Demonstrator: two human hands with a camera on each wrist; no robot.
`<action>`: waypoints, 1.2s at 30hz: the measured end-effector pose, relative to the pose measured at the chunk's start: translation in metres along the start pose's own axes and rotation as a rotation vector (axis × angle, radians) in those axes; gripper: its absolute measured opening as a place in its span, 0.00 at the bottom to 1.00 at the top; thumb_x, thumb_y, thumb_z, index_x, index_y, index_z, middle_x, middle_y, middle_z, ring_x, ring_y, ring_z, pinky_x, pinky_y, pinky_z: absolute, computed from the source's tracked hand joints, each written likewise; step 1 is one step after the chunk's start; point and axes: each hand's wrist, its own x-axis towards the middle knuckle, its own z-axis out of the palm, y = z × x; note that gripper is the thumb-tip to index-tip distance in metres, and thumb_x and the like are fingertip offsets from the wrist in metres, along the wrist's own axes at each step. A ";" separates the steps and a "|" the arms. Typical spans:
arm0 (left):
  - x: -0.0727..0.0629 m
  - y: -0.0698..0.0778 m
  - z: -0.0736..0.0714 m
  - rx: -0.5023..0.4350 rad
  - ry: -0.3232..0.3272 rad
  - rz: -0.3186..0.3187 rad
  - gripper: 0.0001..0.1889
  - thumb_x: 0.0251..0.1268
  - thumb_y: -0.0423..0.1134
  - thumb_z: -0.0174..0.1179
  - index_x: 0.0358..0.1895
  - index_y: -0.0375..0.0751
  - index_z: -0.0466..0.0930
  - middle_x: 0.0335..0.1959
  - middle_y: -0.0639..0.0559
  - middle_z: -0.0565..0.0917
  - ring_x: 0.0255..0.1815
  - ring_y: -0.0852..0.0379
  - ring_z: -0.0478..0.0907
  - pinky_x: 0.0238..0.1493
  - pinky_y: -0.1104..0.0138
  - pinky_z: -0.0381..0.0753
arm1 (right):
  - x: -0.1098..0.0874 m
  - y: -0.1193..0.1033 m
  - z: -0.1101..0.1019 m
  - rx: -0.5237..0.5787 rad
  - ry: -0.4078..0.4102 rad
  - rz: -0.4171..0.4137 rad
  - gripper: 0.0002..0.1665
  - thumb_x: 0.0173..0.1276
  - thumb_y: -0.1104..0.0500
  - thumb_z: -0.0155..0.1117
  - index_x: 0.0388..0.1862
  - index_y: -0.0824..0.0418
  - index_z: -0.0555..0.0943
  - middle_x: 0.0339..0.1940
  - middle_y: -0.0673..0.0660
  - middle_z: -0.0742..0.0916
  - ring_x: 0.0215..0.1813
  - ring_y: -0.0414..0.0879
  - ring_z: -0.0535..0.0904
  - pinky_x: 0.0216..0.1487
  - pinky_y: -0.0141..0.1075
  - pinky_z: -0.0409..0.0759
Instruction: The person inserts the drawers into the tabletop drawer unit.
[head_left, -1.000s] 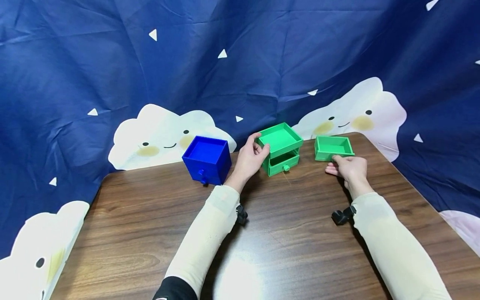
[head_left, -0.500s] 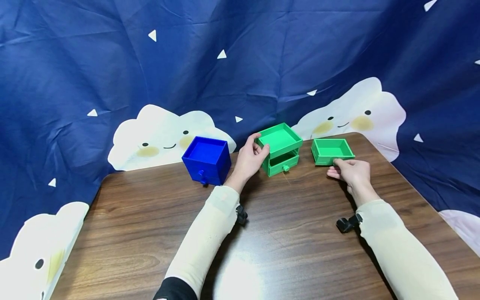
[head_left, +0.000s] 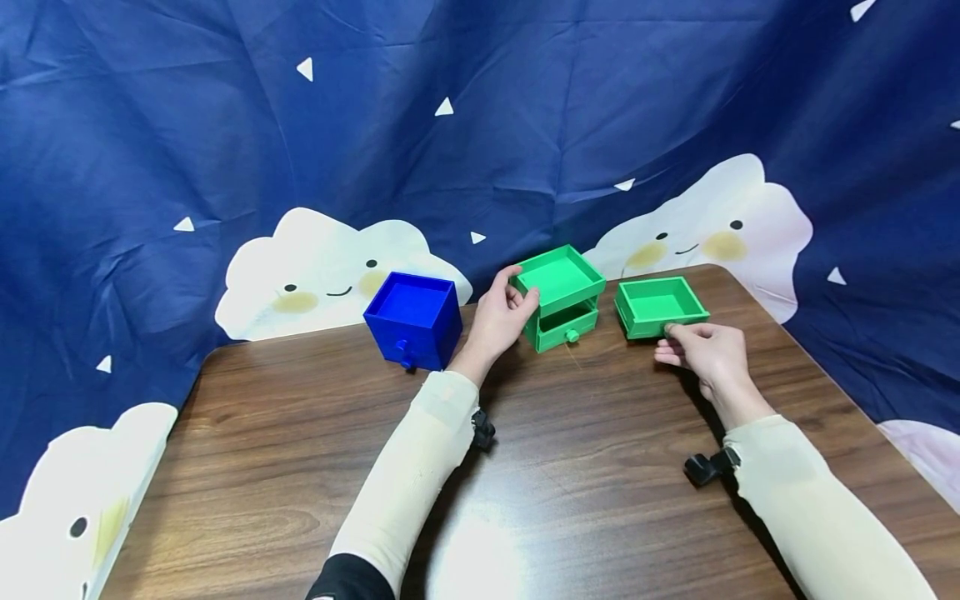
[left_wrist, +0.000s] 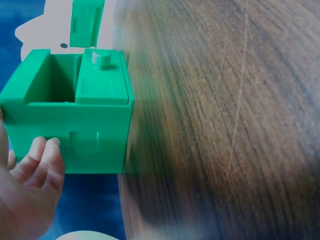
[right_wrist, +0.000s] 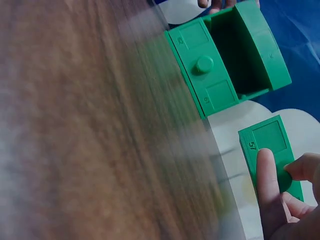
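A green drawer cabinet [head_left: 561, 283] stands at the back of the table. Its upper slot gapes, and a knobbed drawer [right_wrist: 204, 65] fills the lower one. My left hand [head_left: 498, 321] holds the cabinet's left side; in the left wrist view, fingertips [left_wrist: 52, 144] touch the side wall. To the right of the cabinet, apart from it, is a loose green drawer [head_left: 660, 304]. My right hand [head_left: 708, 354] pinches that drawer's round knob [right_wrist: 283, 179] between thumb and fingers, and one finger lies along its front. Whether the drawer touches the table cannot be told.
A blue drawer cabinet [head_left: 412, 321] with front knobs stands left of my left hand. The wooden table [head_left: 585, 467] ends behind the cabinets at a dark blue cloth [head_left: 525, 125] printed with white clouds.
My right hand has drawn the loose drawer slightly left and towards me, turning it a little. The left hand and both cabinets have stayed put.
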 end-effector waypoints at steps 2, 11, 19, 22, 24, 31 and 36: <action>0.000 0.000 0.000 -0.003 -0.001 -0.001 0.30 0.79 0.51 0.61 0.76 0.44 0.71 0.36 0.53 0.79 0.36 0.58 0.76 0.44 0.70 0.75 | -0.004 0.000 0.001 0.000 -0.013 -0.020 0.08 0.80 0.64 0.62 0.47 0.71 0.81 0.23 0.51 0.91 0.26 0.41 0.91 0.36 0.35 0.90; -0.001 0.000 -0.001 -0.017 -0.002 -0.009 0.30 0.78 0.51 0.61 0.77 0.43 0.70 0.36 0.53 0.79 0.36 0.57 0.77 0.43 0.70 0.75 | -0.019 -0.001 0.004 -0.034 -0.049 -0.034 0.07 0.78 0.66 0.63 0.41 0.68 0.84 0.23 0.51 0.91 0.27 0.38 0.90 0.36 0.33 0.90; -0.002 0.000 -0.001 -0.008 -0.009 -0.004 0.30 0.79 0.51 0.60 0.77 0.44 0.70 0.37 0.53 0.79 0.35 0.59 0.76 0.43 0.70 0.75 | -0.031 -0.003 0.008 -0.055 -0.072 -0.048 0.09 0.78 0.66 0.62 0.46 0.74 0.82 0.24 0.50 0.91 0.28 0.38 0.90 0.36 0.34 0.90; -0.001 0.000 -0.001 -0.009 -0.010 0.002 0.30 0.79 0.51 0.60 0.77 0.44 0.70 0.37 0.53 0.80 0.35 0.59 0.76 0.43 0.70 0.75 | -0.035 -0.004 0.009 -0.025 -0.077 -0.049 0.06 0.77 0.67 0.63 0.39 0.69 0.85 0.23 0.51 0.91 0.27 0.38 0.90 0.35 0.34 0.90; -0.001 0.000 -0.001 -0.010 -0.009 0.005 0.30 0.79 0.51 0.60 0.77 0.43 0.70 0.37 0.53 0.80 0.35 0.59 0.76 0.43 0.70 0.75 | -0.036 -0.005 0.010 -0.020 -0.081 -0.056 0.07 0.77 0.67 0.63 0.37 0.66 0.86 0.22 0.51 0.91 0.27 0.38 0.90 0.35 0.34 0.90; 0.000 0.000 -0.001 -0.013 -0.010 0.003 0.30 0.79 0.51 0.60 0.77 0.43 0.70 0.36 0.53 0.79 0.35 0.58 0.76 0.43 0.69 0.75 | -0.042 -0.005 0.014 -0.022 -0.094 -0.068 0.06 0.77 0.68 0.64 0.37 0.67 0.86 0.22 0.52 0.91 0.27 0.39 0.90 0.34 0.34 0.90; -0.001 0.002 0.000 -0.009 -0.004 0.004 0.30 0.79 0.50 0.60 0.78 0.43 0.70 0.36 0.53 0.79 0.36 0.56 0.77 0.43 0.69 0.75 | -0.047 -0.005 0.019 -0.006 -0.104 -0.077 0.08 0.76 0.69 0.64 0.35 0.65 0.87 0.22 0.53 0.91 0.26 0.39 0.90 0.34 0.35 0.90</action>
